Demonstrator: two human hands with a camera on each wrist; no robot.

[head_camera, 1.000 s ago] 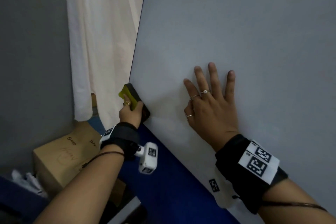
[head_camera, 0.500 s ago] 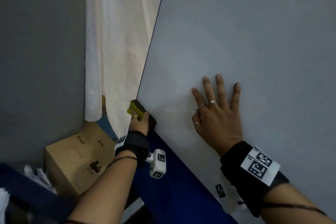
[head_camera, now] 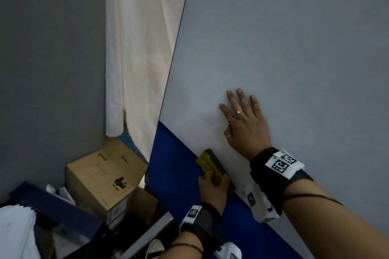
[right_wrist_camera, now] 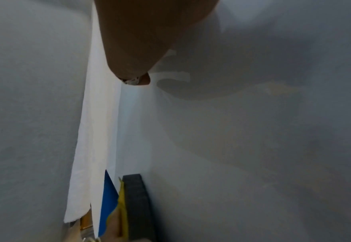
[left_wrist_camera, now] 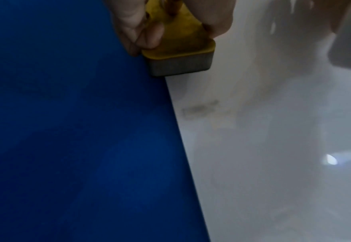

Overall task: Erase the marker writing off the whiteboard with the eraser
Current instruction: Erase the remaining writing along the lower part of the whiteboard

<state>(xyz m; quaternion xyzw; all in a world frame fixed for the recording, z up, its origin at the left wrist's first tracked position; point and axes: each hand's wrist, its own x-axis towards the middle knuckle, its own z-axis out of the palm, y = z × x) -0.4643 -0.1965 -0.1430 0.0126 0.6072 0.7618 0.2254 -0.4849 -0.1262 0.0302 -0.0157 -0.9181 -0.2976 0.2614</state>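
The eraser [head_camera: 212, 169] is being gripped by the left hand [head_camera: 213, 192] at the whiteboard [head_camera: 294, 48] lower edge (faint smudge [left_wrist_camera: 200, 108] nearby); right hand [head_camera: 245, 125] is being pressed flat, fingers spread. Slipping off the edge is being risked.

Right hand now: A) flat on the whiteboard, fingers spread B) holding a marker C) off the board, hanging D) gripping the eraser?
A: the right hand lies flat on the whiteboard with its fingers spread, while the left hand grips the eraser at the board's lower edge.
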